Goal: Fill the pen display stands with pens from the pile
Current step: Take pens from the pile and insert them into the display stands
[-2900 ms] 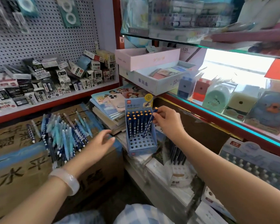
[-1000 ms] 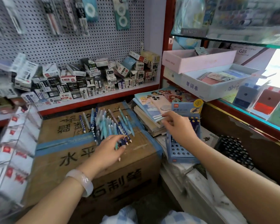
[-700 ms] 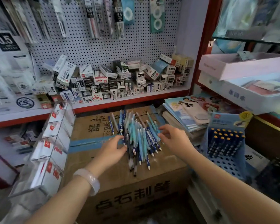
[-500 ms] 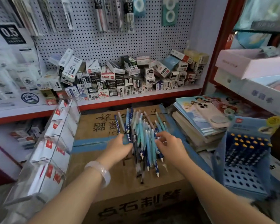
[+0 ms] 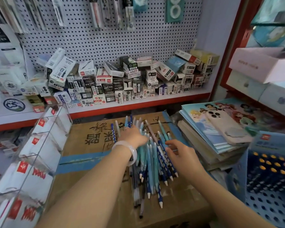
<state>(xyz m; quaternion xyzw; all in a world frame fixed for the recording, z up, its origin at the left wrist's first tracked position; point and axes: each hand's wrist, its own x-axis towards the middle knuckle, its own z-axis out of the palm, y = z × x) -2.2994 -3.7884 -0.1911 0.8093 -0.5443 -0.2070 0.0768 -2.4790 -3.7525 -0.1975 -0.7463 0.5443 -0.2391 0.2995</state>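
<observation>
- So, the pile of pens [image 5: 152,155] lies on a taped cardboard box [image 5: 92,145] under the pegboard shelf, tips pointing toward the camera.
- Left hand [image 5: 132,136], white bangle [image 5: 130,149] on the wrist, rests on the far end of the pile; fingers hidden behind the hand, so can't tell the grip.
- Right hand [image 5: 182,153] sits on the pile's right edge, fingers loosely spread over the pens.
- Blue pen display stand [image 5: 270,178] is off to the right, back rows filled.
- Phone [image 5: 227,127] lies on the stacked notebooks [image 5: 209,142].

Both arms reach forward, left hand [image 5: 133,135] and right hand [image 5: 183,153] palm-down.
</observation>
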